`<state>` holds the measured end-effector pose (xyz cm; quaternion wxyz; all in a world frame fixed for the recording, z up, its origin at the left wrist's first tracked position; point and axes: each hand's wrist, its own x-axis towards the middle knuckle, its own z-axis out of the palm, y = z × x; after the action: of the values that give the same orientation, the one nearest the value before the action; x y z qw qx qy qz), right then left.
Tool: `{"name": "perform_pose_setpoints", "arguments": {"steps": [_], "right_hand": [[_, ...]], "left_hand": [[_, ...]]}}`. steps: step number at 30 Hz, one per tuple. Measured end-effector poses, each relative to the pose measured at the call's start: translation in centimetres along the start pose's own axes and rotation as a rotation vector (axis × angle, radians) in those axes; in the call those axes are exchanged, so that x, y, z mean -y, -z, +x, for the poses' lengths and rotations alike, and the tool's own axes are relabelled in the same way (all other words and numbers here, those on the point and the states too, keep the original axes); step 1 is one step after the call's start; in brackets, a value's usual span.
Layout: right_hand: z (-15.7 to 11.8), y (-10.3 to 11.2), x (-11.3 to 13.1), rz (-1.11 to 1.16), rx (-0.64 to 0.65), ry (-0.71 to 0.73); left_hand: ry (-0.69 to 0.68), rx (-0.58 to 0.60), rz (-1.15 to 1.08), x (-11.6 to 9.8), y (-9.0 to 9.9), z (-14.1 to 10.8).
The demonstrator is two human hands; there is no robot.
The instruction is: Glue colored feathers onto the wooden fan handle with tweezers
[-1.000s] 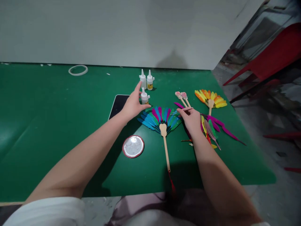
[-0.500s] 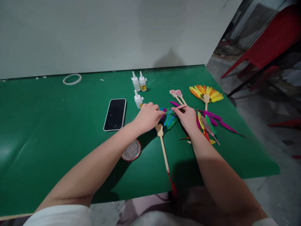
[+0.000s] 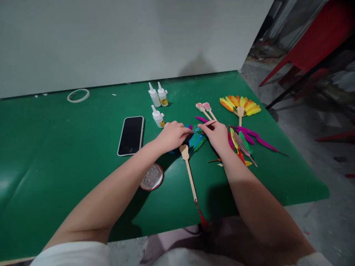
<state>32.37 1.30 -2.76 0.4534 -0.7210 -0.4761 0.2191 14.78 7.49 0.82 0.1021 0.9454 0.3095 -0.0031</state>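
My left hand (image 3: 172,136) is closed in a pinch over the blue and green feathers (image 3: 197,141) of a fan; what lies between its fingertips is too small to make out. My right hand (image 3: 217,136) grips slim pinkish tweezers (image 3: 209,123), their tip close to the left fingertips at a thin light-blue piece. The fan's wooden handle (image 3: 190,177) lies toward me, with a red tassel (image 3: 203,220) at its end. Beside my left forearm sits a round dish (image 3: 152,177) of small clear bits, partly hidden by the arm.
A phone (image 3: 131,136) and several white glue bottles (image 3: 158,117) stand left of the hands. Loose coloured feathers (image 3: 244,146), a yellow-orange feather fan (image 3: 240,106) and two pink-tipped sticks (image 3: 206,108) lie right. A clear ring (image 3: 78,96) rests near the wall.
The view has shifted slightly, moving the tabletop things a little leftward. My hands keep their pinch over the fan, and the tweezers' tip stays by the left fingertips.
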Motion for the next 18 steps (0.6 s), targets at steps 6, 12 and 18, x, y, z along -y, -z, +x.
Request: {"name": "perform_pose_setpoints", "arguments": {"steps": [6,12,18], "right_hand": [[0.02,-0.09,-0.22,0.016,0.004,-0.002],[-0.08,-0.01,0.1,0.045,0.014,-0.027],[-0.22,0.03,0.44,0.09,0.019,-0.048]], "left_hand": [[0.023,0.019,-0.037,0.01,0.05,0.1],[0.018,0.01,-0.017,0.07,-0.09,0.17],[0.009,-0.001,0.007,0.06,-0.11,0.1]]}}
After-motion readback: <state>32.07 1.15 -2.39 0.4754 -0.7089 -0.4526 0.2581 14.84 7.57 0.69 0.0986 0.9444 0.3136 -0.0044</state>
